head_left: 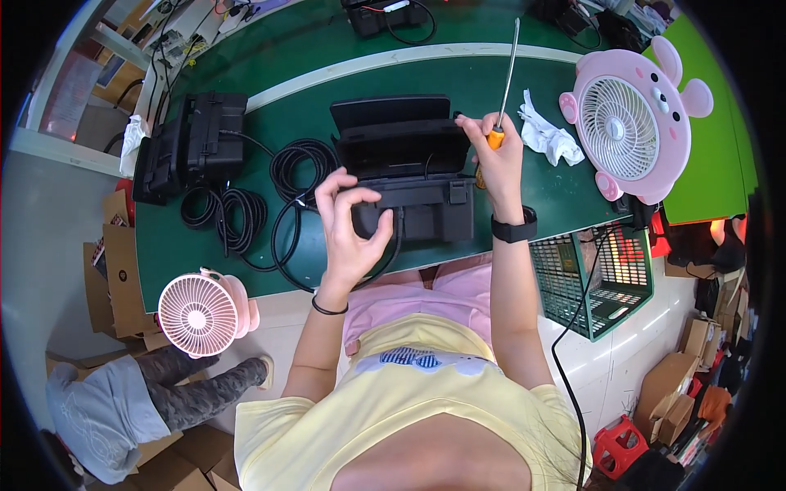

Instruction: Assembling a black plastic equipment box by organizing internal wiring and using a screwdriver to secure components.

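black case point(430, 200): probably stiff, kinda hefty; grab the sides
left hand point(348, 237): loosely open
right hand point(502, 159): gripping screwdriver point(495, 138)

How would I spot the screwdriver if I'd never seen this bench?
On the green table, find the open black case, then the right hand at its right side. That hand holds the screwdriver, its slim metal shaft exposed. Its orange handle sets it apart from the white tissue alongside.
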Motion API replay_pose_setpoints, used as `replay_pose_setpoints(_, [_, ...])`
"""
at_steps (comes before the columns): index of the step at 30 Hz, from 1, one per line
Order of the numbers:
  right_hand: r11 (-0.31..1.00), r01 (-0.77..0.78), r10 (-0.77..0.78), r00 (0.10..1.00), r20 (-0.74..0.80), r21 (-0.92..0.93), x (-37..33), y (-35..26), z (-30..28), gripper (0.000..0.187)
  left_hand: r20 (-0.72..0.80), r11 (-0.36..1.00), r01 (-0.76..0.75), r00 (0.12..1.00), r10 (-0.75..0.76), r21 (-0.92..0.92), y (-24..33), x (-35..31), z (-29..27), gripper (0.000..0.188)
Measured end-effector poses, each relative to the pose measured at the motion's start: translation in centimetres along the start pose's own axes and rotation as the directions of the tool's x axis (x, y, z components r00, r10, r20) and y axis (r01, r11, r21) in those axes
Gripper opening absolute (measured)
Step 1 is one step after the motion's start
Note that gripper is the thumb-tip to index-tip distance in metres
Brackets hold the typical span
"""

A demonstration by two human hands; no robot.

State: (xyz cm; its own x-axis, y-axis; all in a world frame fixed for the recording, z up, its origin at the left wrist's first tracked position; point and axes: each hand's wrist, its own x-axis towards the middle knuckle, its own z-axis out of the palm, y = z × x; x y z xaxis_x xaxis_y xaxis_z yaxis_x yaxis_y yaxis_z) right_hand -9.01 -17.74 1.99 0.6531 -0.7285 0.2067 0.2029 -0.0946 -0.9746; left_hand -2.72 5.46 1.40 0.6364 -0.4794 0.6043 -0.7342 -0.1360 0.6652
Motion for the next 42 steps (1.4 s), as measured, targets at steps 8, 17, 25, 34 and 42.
replay_pose_setpoints(8, [1.0, 0.013, -0.012, 0.997, 0.08, -0.004, -1.0, -2.1, -0.4, 0.027, -0.115, 0.991, -0.135, 0.984, 0.133, -0.014, -1.4, -3.9, 0.9, 0.037])
replay_pose_setpoints(17, [0.959, 0.261, -0.236, 0.95, 0.204, -0.107, -5.9, -2.2, -2.1, 0.03, -0.236, 0.994, -0.083, 0.97, 0.064, -0.072, -1.4, -4.0, 1.5, 0.074])
replay_pose_setpoints(25, [0.973, 0.23, -0.23, 0.97, 0.081, -0.001, -6.9, 0.0, -1.7, 0.031, -0.23, 0.993, 0.063, 0.969, -0.085, -0.102, -1.3, -3.9, 2.0, 0.056])
replay_pose_setpoints(34, [0.977, 0.214, -0.215, 0.975, 0.061, 0.016, -6.2, 0.1, -1.3, 0.03, -0.127, 0.996, 0.079, 0.989, -0.071, 0.052, 0.4, -2.0, 1.0, 0.067])
replay_pose_setpoints(42, [0.977, 0.207, -0.209, 0.976, 0.062, 0.04, -6.1, 0.2, -1.2, 0.029, -0.194, 0.965, 0.167, 0.959, -0.207, -0.203, -0.1, -2.0, 1.5, 0.06])
